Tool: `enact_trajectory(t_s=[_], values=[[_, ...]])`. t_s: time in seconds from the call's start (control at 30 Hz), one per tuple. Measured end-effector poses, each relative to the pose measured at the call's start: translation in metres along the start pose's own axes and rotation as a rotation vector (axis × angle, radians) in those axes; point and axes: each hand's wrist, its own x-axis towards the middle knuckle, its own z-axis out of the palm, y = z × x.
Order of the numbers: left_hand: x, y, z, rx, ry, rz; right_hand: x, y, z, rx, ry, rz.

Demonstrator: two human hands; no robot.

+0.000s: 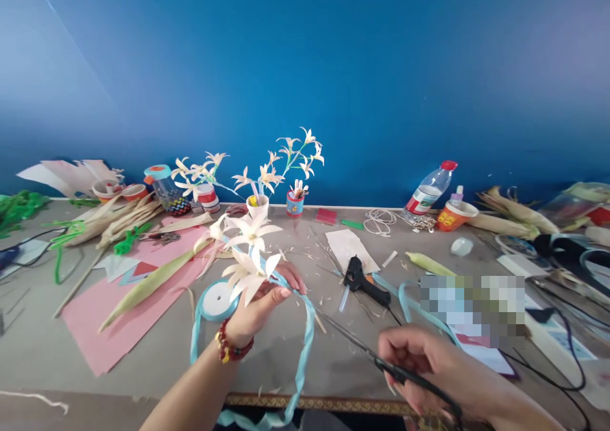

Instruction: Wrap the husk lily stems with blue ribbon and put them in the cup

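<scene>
My left hand (267, 305) is closed around the stem of an artificial flower spray with cream-white petals (252, 272). Light-blue ribbon (304, 355) covers the stem at my fingers, and its free length loops down past the table's front edge. A spool of the same ribbon (218, 299) lies beside my left wrist. Black-handled scissors (399, 372) are in my right hand (419, 355), their blades pointing up and left toward the ribbon, apart from my left hand. Whether the blades are parted I cannot tell.
A black glue gun (365, 285) lies mid-table. Pink paper (109, 313) with a corn husk (147, 285) on it is at left. Cups of finished flowers (257, 210), a plastic bottle (429, 189) and an orange cup (456, 215) stand along the wall. Cables and a power strip (553, 348) lie right.
</scene>
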Motion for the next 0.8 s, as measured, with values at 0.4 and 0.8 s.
enact_trajectory(t_s=[0.4,0.8], values=[[0.0,-0.001,0.012,-0.179,-0.07,0.01,0.01,-0.006,0.002,-0.111,-0.026,-0.038],[-0.004,-0.002,0.016,-0.218,-0.181,-0.097,0.017,-0.003,0.006,-0.125,-0.046,-0.074]])
